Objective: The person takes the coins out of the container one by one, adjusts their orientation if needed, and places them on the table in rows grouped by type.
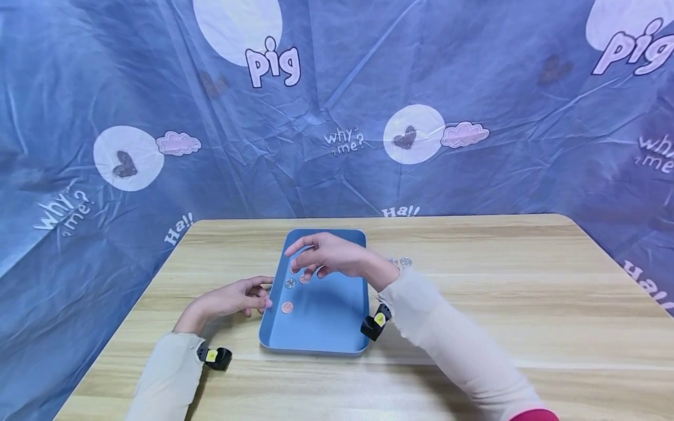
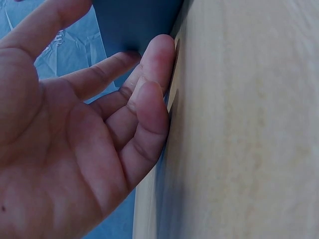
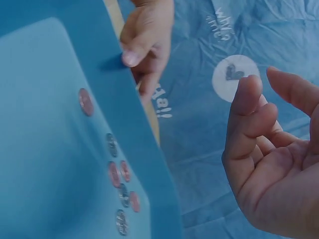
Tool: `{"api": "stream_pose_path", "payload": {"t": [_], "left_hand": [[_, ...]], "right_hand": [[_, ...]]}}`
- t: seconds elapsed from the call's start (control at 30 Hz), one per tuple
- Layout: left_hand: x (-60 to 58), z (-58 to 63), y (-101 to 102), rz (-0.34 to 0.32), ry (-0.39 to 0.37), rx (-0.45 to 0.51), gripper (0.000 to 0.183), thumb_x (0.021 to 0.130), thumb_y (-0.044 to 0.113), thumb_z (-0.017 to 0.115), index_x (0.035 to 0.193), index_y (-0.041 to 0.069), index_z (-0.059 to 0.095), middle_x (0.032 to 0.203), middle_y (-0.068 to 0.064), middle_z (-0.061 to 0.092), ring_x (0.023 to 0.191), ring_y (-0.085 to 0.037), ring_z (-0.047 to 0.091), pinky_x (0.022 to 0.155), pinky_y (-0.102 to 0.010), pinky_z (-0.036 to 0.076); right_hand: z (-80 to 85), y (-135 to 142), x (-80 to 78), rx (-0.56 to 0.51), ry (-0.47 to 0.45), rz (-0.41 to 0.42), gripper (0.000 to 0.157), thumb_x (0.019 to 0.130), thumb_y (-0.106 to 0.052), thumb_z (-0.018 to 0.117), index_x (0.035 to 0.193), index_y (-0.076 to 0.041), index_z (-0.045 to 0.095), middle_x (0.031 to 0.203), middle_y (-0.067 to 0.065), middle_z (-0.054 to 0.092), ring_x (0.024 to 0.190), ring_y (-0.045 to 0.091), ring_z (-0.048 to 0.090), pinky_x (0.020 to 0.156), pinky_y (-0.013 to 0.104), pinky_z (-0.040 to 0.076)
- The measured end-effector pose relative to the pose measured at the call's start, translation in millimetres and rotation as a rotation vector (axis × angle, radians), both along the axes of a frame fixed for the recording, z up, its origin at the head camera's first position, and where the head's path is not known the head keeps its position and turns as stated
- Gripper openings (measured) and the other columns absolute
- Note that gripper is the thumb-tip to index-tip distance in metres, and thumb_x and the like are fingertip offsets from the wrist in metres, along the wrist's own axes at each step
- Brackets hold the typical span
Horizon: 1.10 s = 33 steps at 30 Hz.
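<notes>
A blue rectangular tray (image 1: 332,327) lies on the table with several coins inside, copper-coloured and silver. A copper coin (image 1: 286,307) sits apart from the others, near a silver coin (image 1: 290,283). More coins, including a silver one (image 3: 121,222), line up along the tray's side in the right wrist view. My left hand (image 1: 237,298) holds the tray's left edge, thumb at the rim (image 3: 132,59) and fingertips against the outer wall. Over the tray hovers my right hand (image 1: 332,254), fingers loosely bent, a gap between thumb and index finger, nothing visible in it.
Right of the tray, beyond my right wrist, silver coins (image 1: 405,262) lie on the wooden table (image 1: 489,292). A blue printed cloth (image 1: 337,175) hangs behind the table's far edge. Both wrists carry small black cameras; the right one (image 1: 375,323) is close to the tray's right rim.
</notes>
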<state>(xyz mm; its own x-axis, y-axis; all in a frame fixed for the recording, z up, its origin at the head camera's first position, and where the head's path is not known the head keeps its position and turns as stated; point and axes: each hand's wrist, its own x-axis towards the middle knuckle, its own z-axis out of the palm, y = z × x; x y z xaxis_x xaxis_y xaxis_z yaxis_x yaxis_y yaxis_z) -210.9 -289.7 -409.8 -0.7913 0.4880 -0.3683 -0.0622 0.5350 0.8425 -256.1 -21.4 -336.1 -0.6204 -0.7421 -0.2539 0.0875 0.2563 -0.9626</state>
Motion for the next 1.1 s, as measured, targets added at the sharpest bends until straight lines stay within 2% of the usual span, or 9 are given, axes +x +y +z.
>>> {"api": "stream_pose_path", "payload": {"t": [0.37, 0.47, 0.63, 0.93, 0.97, 1.03, 1.1], "left_hand": [[-0.7, 0.1, 0, -0.016, 0.006, 0.005, 0.071, 0.094, 0.025, 0.062, 0.148, -0.005, 0.027, 0.101, -0.007, 0.058, 0.089, -0.017, 0.058, 0.071, -0.027, 0.048], [-0.6, 0.0, -1, -0.016, 0.010, 0.001, 0.071, 0.094, 0.025, 0.062, 0.147, -0.006, 0.027, 0.101, -0.007, 0.058, 0.088, -0.017, 0.058, 0.071, -0.027, 0.048], [-0.3, 0.0, -1, -0.011, 0.001, -0.002, 0.071, 0.093, 0.024, 0.062, 0.147, -0.006, 0.027, 0.102, -0.007, 0.058, 0.089, -0.017, 0.058, 0.072, -0.028, 0.048], [-2.1, 0.0, 0, -0.014, 0.000, -0.003, 0.071, 0.093, 0.023, 0.061, 0.148, -0.006, 0.027, 0.103, -0.008, 0.058, 0.090, -0.017, 0.058, 0.073, -0.029, 0.048], [-2.2, 0.3, 0, -0.014, 0.001, -0.002, 0.071, 0.093, 0.023, 0.061, 0.148, -0.006, 0.026, 0.103, -0.008, 0.058, 0.090, -0.017, 0.058, 0.073, -0.029, 0.048], [-1.9, 0.8, 0, -0.018, 0.006, -0.001, 0.070, 0.093, 0.022, 0.060, 0.148, -0.006, 0.026, 0.103, -0.008, 0.058, 0.090, -0.017, 0.059, 0.073, -0.029, 0.048], [-0.8, 1.7, 0, -0.019, 0.007, 0.000, 0.070, 0.094, 0.022, 0.061, 0.148, -0.006, 0.026, 0.103, -0.008, 0.058, 0.089, -0.016, 0.058, 0.073, -0.029, 0.048]], "right_hand": [[-32.0, -20, -9.8, 0.080, -0.003, 0.005, 0.039, 0.091, -0.018, 0.065, 0.128, -0.007, 0.058, 0.113, 0.019, 0.067, 0.069, 0.014, 0.062, 0.056, 0.024, 0.043], [-39.4, -24, -12.6, 0.094, 0.005, 0.012, 0.036, 0.090, -0.017, 0.066, 0.124, -0.007, 0.061, 0.104, 0.019, 0.069, 0.067, 0.014, 0.061, 0.055, 0.025, 0.041], [-52.8, -30, -14.4, 0.130, 0.033, 0.039, 0.029, 0.088, -0.016, 0.068, 0.115, -0.009, 0.065, 0.085, 0.011, 0.068, 0.065, 0.014, 0.060, 0.054, 0.023, 0.042], [-64.3, -36, -11.2, 0.165, 0.051, 0.053, 0.022, 0.086, -0.015, 0.070, 0.108, -0.014, 0.068, 0.073, 0.006, 0.068, 0.059, 0.012, 0.060, 0.052, 0.022, 0.042], [-64.8, -37, -11.0, 0.169, 0.062, 0.053, 0.021, 0.086, -0.016, 0.070, 0.107, -0.015, 0.068, 0.076, 0.010, 0.069, 0.059, 0.012, 0.061, 0.051, 0.022, 0.043], [-65.3, -38, -10.2, 0.179, 0.076, 0.058, 0.019, 0.086, -0.016, 0.070, 0.106, -0.016, 0.069, 0.105, 0.016, 0.067, 0.061, 0.012, 0.062, 0.052, 0.022, 0.043], [-66.9, -38, -9.3, 0.190, 0.089, 0.064, 0.018, 0.087, -0.016, 0.070, 0.104, -0.017, 0.069, 0.139, 0.024, 0.043, 0.063, 0.013, 0.062, 0.053, 0.023, 0.043]]}}
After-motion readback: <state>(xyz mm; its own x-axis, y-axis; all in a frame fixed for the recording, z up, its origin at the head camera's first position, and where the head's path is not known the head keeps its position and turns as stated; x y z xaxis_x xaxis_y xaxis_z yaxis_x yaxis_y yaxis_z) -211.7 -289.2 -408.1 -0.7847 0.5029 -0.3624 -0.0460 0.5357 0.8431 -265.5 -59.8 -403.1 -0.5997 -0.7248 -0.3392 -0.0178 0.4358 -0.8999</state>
